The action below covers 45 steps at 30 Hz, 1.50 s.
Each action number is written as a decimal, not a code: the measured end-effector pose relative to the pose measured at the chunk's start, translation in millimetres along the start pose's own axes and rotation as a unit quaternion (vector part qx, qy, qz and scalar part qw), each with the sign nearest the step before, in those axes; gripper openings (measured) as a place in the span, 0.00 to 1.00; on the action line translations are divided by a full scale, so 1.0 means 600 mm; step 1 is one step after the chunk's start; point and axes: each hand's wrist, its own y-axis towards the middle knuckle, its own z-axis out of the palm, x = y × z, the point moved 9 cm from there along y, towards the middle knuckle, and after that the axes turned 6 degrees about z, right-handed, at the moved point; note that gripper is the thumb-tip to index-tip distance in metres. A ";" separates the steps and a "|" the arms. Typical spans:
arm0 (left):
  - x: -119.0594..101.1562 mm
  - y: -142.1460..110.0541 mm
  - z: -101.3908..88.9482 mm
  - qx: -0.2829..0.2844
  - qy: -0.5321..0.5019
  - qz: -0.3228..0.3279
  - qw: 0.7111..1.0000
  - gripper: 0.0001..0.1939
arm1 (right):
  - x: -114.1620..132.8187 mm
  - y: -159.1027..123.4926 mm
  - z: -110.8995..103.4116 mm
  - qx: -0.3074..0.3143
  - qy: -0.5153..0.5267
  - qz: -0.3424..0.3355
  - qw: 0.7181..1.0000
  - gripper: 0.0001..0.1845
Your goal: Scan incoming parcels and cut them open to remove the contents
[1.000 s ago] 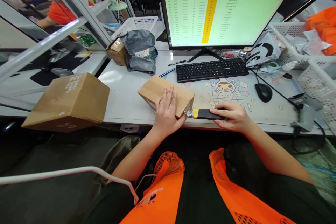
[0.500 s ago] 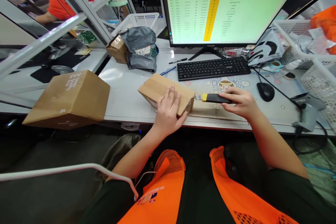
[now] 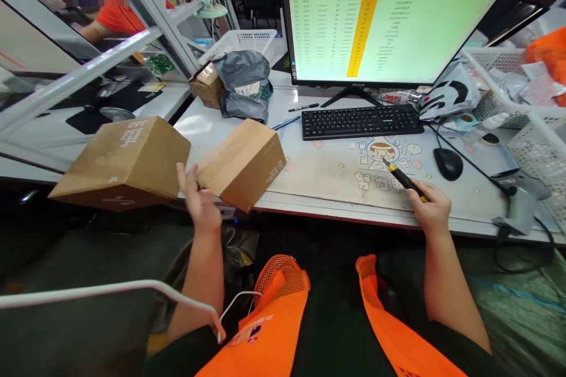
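Observation:
My right hand (image 3: 431, 206) is closed around a black and yellow utility knife (image 3: 404, 179), its tip pointing up and left over the desk mat (image 3: 318, 174). At the left, my left hand (image 3: 198, 200) has its fingers apart beside a small brown cardboard box (image 3: 243, 159). Whether the fingers touch that box I cannot tell. The box stands near the desk's front edge with printing on its right side. A larger cardboard box (image 3: 128, 159) sits just left of my left hand.
Behind are a keyboard (image 3: 362, 122), a monitor (image 3: 358, 23), two pens and a grey plastic parcel (image 3: 245, 85). To the right lie a mouse (image 3: 448, 163), a barcode scanner (image 3: 522, 200) and white baskets (image 3: 499, 73). A person in orange is beyond the metal frame (image 3: 88, 70) at left.
The small box has moved left and turned. My left hand has come off its top to its left side. My right hand has drawn the knife away to the right and lower.

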 end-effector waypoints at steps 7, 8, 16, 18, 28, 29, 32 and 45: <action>0.026 0.026 0.036 -0.075 -0.091 -0.081 0.990 0.43 | -0.007 0.004 -0.002 -0.010 0.008 0.007 1.000 0.18; 0.034 0.038 0.041 -0.087 -0.161 -0.074 0.980 0.42 | -0.009 0.004 -0.004 -0.014 0.017 0.008 1.000 0.18; 0.017 0.100 0.177 0.168 -0.379 -0.110 0.903 0.49 | 0.074 0.005 -0.020 -0.008 0.132 0.000 0.991 0.17; 0.020 0.103 0.214 0.271 -0.333 -0.113 0.896 0.52 | 0.137 0.005 -0.020 0.031 0.158 -0.055 0.985 0.15; -0.140 0.070 0.180 0.205 0.029 0.123 0.971 0.21 | 0.313 -0.004 0.006 0.160 0.173 -0.251 0.939 0.17; -0.183 0.041 0.190 0.222 0.044 0.160 0.961 0.24 | 0.314 -0.004 0.007 0.163 0.170 -0.255 0.938 0.17; -0.265 -0.022 0.219 0.215 0.073 0.196 0.954 0.36 | 0.311 -0.005 0.005 0.162 0.153 -0.263 0.939 0.17; -0.278 -0.034 0.235 0.101 0.094 0.209 0.968 0.39 | 0.289 0.024 0.004 0.163 0.120 -0.260 0.944 0.15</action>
